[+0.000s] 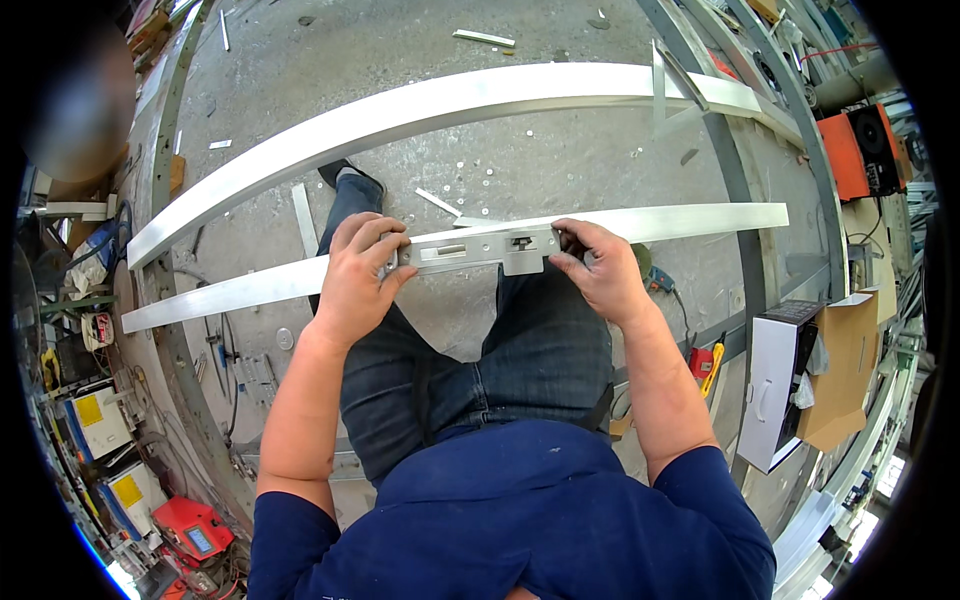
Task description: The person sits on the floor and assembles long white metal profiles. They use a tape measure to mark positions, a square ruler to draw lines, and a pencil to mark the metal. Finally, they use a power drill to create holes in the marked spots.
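A long, narrow metal lock strike plate (473, 252) with rectangular cutouts and a square tab lies lengthwise along a silver metal bar (690, 218). My left hand (362, 272) grips the plate's left end between thumb and fingers. At its other end my right hand (607, 272) is closed, with thumb and index finger pinching the plate near the tab. The bar runs crosswise in front of me, its ends reaching both side rails. Beyond it lies a second, thicker silver bar (420, 103), parallel to the first.
A metal set square (660, 82) leans on the far bar's right part. Steel frame rails (165, 180) run along both sides. An opened cardboard box (840, 375) stands at the right. A red device with a screen (193, 528) sits at the lower left. Offcuts (484, 38) litter the concrete floor.
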### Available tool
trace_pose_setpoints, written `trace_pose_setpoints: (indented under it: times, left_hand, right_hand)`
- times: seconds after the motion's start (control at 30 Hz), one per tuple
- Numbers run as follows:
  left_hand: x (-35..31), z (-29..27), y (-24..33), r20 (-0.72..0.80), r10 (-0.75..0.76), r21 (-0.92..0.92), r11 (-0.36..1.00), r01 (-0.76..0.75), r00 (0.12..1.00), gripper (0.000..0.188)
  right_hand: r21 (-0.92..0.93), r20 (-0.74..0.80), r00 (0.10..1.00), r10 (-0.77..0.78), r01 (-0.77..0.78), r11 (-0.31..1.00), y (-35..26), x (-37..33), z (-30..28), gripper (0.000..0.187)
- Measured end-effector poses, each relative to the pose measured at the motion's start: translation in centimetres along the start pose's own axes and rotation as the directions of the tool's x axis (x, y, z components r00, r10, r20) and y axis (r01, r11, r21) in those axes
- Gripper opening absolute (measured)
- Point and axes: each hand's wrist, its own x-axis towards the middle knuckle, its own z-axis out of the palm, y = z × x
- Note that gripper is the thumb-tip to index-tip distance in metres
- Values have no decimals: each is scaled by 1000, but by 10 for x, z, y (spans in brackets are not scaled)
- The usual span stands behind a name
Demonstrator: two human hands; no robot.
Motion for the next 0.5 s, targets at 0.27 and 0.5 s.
trace_pose_setpoints:
  times: [0.27, 0.5]
  left_hand:
    - [2, 13, -4, 4, -8, 42, 999, 7, 1000, 31]
    - [0, 16, -5, 25, -49, 11, 999, 48, 998, 33]
  right_hand:
    - [-354, 11, 985, -171, 164, 921, 7, 16, -11, 36]
    - [-394, 40, 989, -142, 147, 907, 11, 17, -9, 37]
